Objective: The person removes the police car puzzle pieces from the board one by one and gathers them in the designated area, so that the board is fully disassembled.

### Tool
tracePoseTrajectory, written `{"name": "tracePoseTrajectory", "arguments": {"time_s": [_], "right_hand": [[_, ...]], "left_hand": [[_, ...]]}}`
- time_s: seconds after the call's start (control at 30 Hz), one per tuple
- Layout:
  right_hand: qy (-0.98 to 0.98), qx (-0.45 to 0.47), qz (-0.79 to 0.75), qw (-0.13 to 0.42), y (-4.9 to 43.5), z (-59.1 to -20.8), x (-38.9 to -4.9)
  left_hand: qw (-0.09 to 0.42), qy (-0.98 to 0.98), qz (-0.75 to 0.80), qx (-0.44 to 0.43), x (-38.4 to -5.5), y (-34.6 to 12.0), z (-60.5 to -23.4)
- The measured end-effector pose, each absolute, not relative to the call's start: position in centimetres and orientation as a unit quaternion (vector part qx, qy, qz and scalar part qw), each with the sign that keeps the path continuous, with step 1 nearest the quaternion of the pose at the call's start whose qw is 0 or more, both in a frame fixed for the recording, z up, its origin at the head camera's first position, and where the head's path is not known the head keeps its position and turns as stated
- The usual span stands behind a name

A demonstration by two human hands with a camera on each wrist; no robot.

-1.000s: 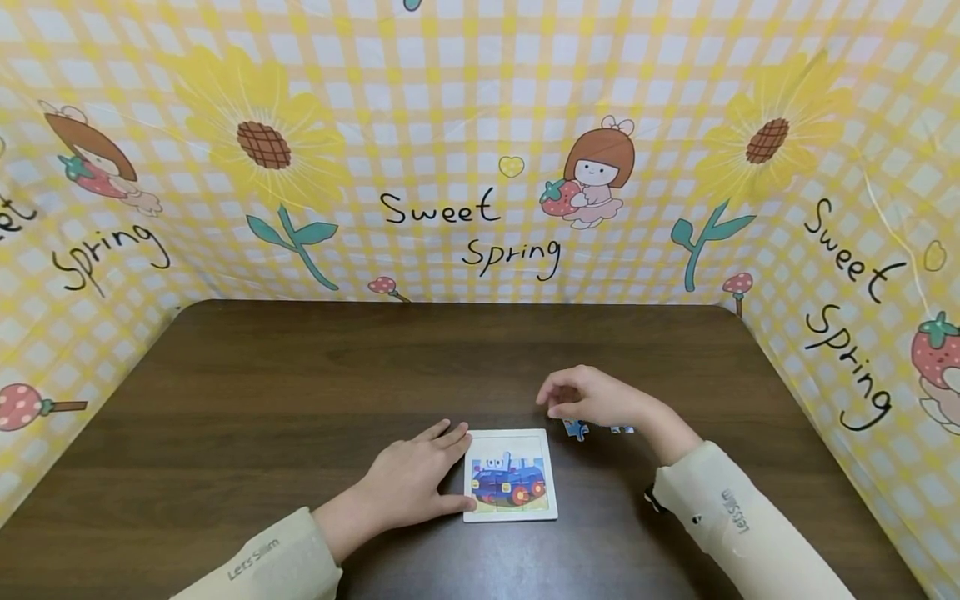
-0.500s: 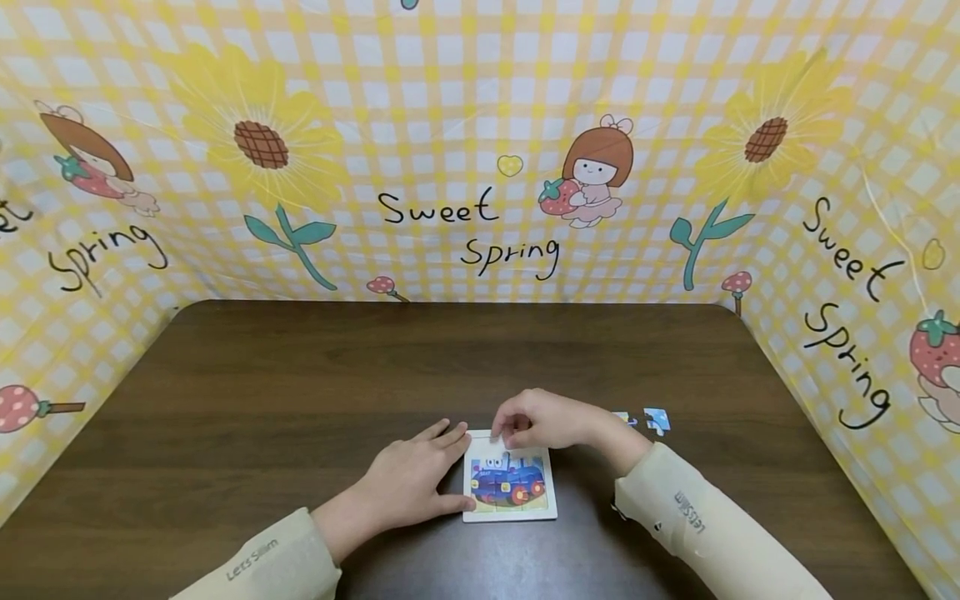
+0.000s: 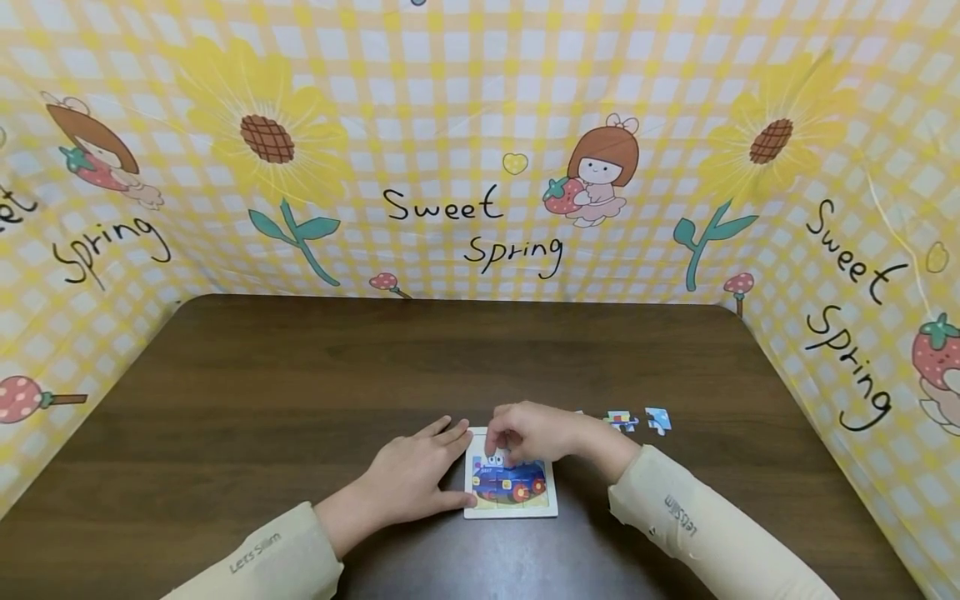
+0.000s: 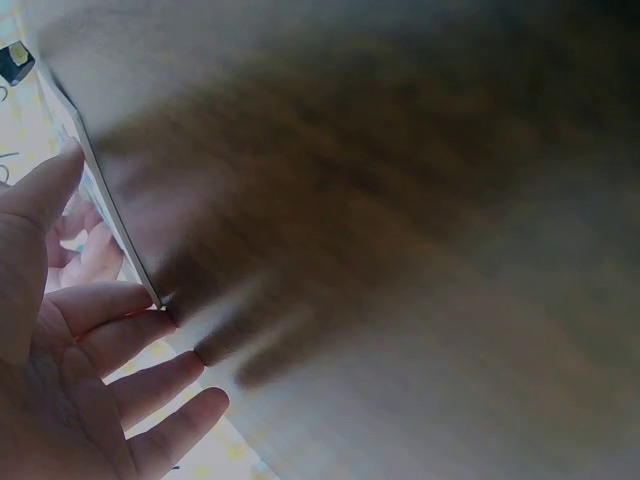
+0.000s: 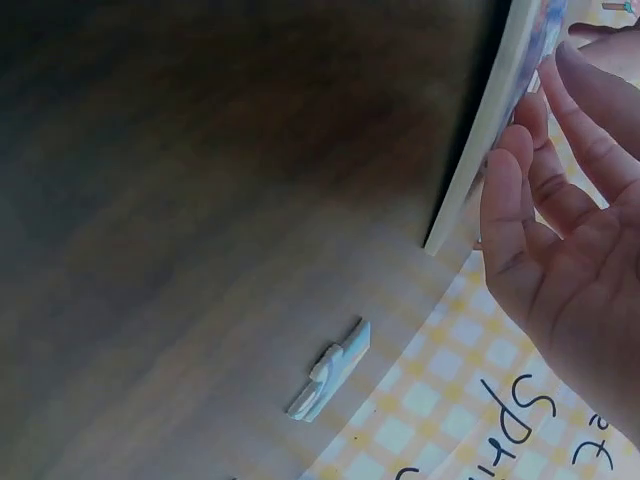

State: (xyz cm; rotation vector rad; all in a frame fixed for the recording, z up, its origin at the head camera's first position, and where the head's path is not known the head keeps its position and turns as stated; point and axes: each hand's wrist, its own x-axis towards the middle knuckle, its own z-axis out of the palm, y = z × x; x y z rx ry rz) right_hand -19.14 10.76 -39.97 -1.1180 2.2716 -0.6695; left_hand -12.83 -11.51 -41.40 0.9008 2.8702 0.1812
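Note:
A square jigsaw puzzle (image 3: 510,482) in a white tray (image 3: 553,497) lies on the table; it shows a blue vehicle with eyes and red wheels. My left hand (image 3: 408,479) rests flat at the tray's left edge, fingers spread, thumb at the lower corner. In the left wrist view its fingertips (image 4: 150,295) touch the rim. My right hand (image 3: 536,429) is over the upper part of the puzzle, pinching a puzzle piece mostly hidden under the curled fingers. The right wrist view has the thumb (image 5: 590,75) and index tips close together at the tray's face.
Loose puzzle pieces lie right of the tray: a colourful piece (image 3: 621,419), a light blue piece (image 3: 657,420) and one partly behind the right wrist. A brown wooden table (image 3: 322,358) runs back to a yellow checked cloth (image 3: 442,125) on three sides.
My right hand has moved left from beside the loose pieces to over the upper part of the puzzle, then slightly lower. The left hand has stayed at the tray's edge.

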Motion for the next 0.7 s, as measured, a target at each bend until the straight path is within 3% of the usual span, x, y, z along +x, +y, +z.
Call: {"name": "tracePoseTrajectory", "arguments": {"time_s": [0.7], "right_hand": [[0.854, -0.412, -0.216, 0.234, 10.32, -40.21, -18.49]], "left_hand": [[0.075, 0.951, 0.062, 0.293, -12.83, -11.28, -41.14]]}}
